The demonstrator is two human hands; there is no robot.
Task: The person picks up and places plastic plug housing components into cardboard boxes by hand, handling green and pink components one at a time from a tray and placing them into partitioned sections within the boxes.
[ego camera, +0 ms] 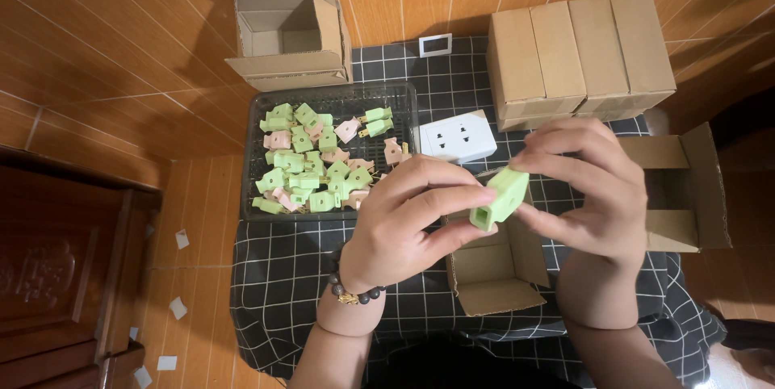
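left hand [404, 223] + right hand [589, 187]: both grasping green plug adapter [500, 198] | below: open small carton [492, 272] | left: tray [333, 98] of adapters

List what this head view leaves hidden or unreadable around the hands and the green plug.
- Green plug: far end covered by fingers of the left hand and right hand; prongs unseen.
- Small open box: interior partly blocked by both hands.
- White socket block: near edge hidden behind the left fingers.
- Tray: lower plugs buried in the pile.
- Closed cartons: contents unseen.
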